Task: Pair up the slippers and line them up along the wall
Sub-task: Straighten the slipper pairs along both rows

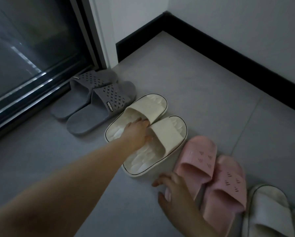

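Note:
Slippers stand in a row on the grey floor. A grey pair (99,98) is at the far left by the glass door. Beside it lie two cream slippers (167,134) side by side. My left hand (137,132) reaches between them, thumb under the far strap and fingers tucked under the near strap. Two pink slippers (228,183) follow, one slightly ahead of the other. My right hand (174,187) rests with spread fingers over the heel of the left pink one. A white slipper (271,207) is at the bottom right, cut off by the frame.
A dark sliding glass door (27,48) with a metal track runs along the left. White walls with a black skirting board (228,53) form a corner behind the row. Bare floor tiles (194,79) lie between the slippers and the wall.

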### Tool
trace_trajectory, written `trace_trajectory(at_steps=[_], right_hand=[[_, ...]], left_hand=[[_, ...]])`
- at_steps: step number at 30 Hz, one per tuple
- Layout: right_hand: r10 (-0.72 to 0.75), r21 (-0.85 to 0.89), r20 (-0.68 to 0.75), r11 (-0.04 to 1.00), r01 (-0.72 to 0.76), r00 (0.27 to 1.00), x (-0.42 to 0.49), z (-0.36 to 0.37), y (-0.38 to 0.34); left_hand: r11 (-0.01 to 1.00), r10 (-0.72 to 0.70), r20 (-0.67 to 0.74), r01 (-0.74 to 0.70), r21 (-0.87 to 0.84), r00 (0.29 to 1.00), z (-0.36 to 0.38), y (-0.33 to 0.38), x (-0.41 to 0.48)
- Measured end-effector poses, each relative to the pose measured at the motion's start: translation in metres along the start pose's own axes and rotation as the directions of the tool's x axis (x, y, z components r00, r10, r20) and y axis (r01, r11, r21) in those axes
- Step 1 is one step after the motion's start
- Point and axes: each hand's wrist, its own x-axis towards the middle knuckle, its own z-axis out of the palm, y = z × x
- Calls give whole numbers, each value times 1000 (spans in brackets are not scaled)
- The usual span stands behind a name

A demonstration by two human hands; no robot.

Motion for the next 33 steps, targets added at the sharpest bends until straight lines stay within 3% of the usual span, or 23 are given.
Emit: trace_trajectory(at_steps=[3, 9, 14, 20, 23, 27, 30, 32, 33], right_hand=[[26, 13, 5, 1000, -26, 1000, -6, -3, 3], [44, 57, -31, 997, -42, 999, -8, -26, 7], [69, 90, -8, 994, -68, 998, -28, -27, 16], [87, 175, -44, 981, -78, 995, -63, -37, 36], [139, 255, -60, 959, -120, 988, -73, -49, 48], [209, 521, -17, 837, -170, 978, -76, -72, 43], [192, 661, -25, 739, -128, 981, -77, -84, 25], [162, 704, -19, 703, -102, 987, -76, -84, 13], [159, 716, -17, 691, -99, 987, -74, -81, 9]], left_hand=[[996, -58, -128, 49, -73, 990, 4, 10, 6], [996, -61, -289, 77, 45, 956, 27, 13, -19], [985, -104, -311, 140, 97, 945, 28, 16, -22], [935, -355, -238, 339, -107, 904, 32, 42, -25], [898, -438, -119, 426, -112, 891, 32, 64, -43], [959, -261, 130, 272, -76, 957, -19, 96, -108], [972, -213, 377, 155, 177, 902, -101, 112, -148], [927, -281, 321, 168, 336, 904, -148, 110, -159], [933, -267, 262, 182, 310, 927, -166, 104, -160]])
